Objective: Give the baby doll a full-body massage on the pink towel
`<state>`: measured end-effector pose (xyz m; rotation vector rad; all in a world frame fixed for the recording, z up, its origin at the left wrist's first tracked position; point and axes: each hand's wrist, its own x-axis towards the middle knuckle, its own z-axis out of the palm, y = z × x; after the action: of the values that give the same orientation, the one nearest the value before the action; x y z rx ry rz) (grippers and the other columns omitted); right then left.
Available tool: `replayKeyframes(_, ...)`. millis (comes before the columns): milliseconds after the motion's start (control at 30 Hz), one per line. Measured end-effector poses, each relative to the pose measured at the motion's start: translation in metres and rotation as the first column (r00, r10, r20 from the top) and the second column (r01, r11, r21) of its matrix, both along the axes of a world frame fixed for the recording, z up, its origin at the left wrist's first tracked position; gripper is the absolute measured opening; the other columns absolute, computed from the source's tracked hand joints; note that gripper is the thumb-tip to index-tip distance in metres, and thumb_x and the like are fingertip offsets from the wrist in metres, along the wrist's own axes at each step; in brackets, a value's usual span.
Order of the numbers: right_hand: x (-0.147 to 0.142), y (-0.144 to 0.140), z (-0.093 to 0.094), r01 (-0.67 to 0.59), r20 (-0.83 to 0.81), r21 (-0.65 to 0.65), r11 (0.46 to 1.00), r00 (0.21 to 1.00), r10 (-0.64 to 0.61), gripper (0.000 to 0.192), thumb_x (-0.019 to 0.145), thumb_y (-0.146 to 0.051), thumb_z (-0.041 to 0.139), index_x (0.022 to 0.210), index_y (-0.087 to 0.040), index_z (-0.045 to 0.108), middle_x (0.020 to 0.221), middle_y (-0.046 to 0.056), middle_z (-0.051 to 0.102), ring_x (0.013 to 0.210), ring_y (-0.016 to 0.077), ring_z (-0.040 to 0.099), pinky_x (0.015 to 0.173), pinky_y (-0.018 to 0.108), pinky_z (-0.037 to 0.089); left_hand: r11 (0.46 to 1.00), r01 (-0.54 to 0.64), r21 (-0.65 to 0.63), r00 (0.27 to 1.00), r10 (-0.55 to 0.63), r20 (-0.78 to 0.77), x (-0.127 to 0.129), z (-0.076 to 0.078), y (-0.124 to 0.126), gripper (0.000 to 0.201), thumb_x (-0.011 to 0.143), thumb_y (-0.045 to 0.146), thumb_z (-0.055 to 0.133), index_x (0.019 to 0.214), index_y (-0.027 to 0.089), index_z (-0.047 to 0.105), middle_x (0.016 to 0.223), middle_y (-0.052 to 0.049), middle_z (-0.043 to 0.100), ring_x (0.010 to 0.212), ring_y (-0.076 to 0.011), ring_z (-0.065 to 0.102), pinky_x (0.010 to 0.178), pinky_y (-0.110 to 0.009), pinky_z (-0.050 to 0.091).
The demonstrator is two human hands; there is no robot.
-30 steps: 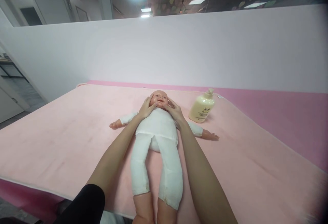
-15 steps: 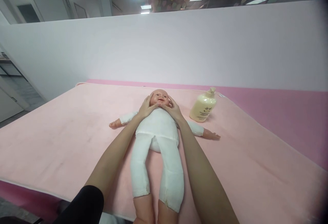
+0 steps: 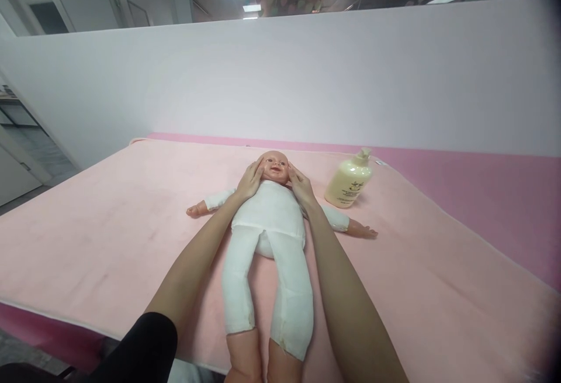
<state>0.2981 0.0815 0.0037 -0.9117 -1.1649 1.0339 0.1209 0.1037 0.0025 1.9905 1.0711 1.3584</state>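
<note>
A baby doll [image 3: 269,210] with a bare plastic head and a white cloth body lies on its back, arms spread, legs towards me. My left hand [image 3: 251,179] rests along the left side of the doll's head [image 3: 275,168], its fingers stretched out against the cheek. On the opposite side, my right hand [image 3: 301,186] lies with extended fingers touching the other cheek. Neither hand is wrapped round anything. Both thumbs are hard to make out beside the head. The doll's mouth and chin show between the hands.
A pale yellow pump bottle [image 3: 349,181] stands on the right, beyond the doll's arm. A pink towel [image 3: 109,207] covers the padded table. Behind it rises a white partition [image 3: 280,79], and pink padding [image 3: 473,196] shows at the right edge.
My thumbs have moved from the doll's chin outwards to the sides of its face. Both hands have slid slightly apart and up along the cheeks. Doll and bottle stay in place.
</note>
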Motion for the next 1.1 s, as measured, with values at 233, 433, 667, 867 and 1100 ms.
replayKeyframes(233,-0.003,-0.006,0.003,0.004,0.072,0.018,1.0,0.997,-0.005,0.094,0.059,-0.046,0.081,0.14,-0.018,0.042,0.136,0.01,0.049,0.122,0.0218,0.051,0.107,0.035,0.042,0.999,0.026,-0.045,0.999,-0.025,0.02,0.002,0.005,-0.006,0.086,0.075,0.056,0.064,0.144,0.016,0.033,0.145,-0.014,0.04,0.134,-0.027,0.038,0.111,-0.037,0.03)
replayKeyframes(433,-0.001,-0.007,0.005,0.001,0.146,0.019,1.0,0.989,-0.004,0.092,0.065,-0.051,0.074,0.142,-0.015,0.039,0.141,0.011,0.043,0.128,0.0226,0.045,0.109,0.034,0.039,1.0,0.011,-0.013,0.998,-0.012,-0.056,0.001,0.002,-0.003,0.077,0.084,0.056,0.051,0.146,0.017,0.027,0.147,-0.013,0.037,0.137,-0.0252,0.033,0.114,-0.039,0.025)
replayKeyframes(667,0.001,-0.005,0.004,0.007,0.213,0.031,0.999,0.977,-0.013,0.09,0.071,-0.06,0.066,0.143,-0.013,0.037,0.142,0.01,0.042,0.128,0.0236,0.045,0.109,0.036,0.04,1.0,0.011,0.023,0.996,-0.009,-0.085,0.001,0.001,0.0,0.071,0.091,0.057,0.036,0.146,0.014,0.026,0.148,-0.014,0.036,0.139,-0.0234,0.03,0.116,-0.038,0.022)
replayKeyframes(867,0.002,0.002,-0.004,0.038,0.23,0.053,0.998,0.972,-0.049,0.082,0.075,-0.064,0.059,0.14,-0.017,0.042,0.142,0.008,0.042,0.13,0.0227,0.043,0.11,0.039,0.038,1.0,-0.01,0.013,0.998,0.011,-0.067,0.002,-0.001,0.0,0.065,0.093,0.056,0.028,0.145,0.016,0.031,0.148,-0.011,0.037,0.139,-0.0206,0.031,0.117,-0.037,0.021)
replayKeyframes(1100,0.001,0.006,-0.007,0.046,0.194,0.081,0.996,0.979,-0.061,0.082,0.073,-0.067,0.059,0.138,-0.018,0.045,0.137,0.011,0.047,0.126,0.0231,0.048,0.106,0.039,0.042,1.0,-0.005,-0.02,1.0,0.005,-0.002,0.0,-0.001,0.0,0.061,0.092,0.055,0.033,0.142,0.021,0.037,0.147,-0.007,0.04,0.137,-0.0198,0.034,0.116,-0.036,0.024)
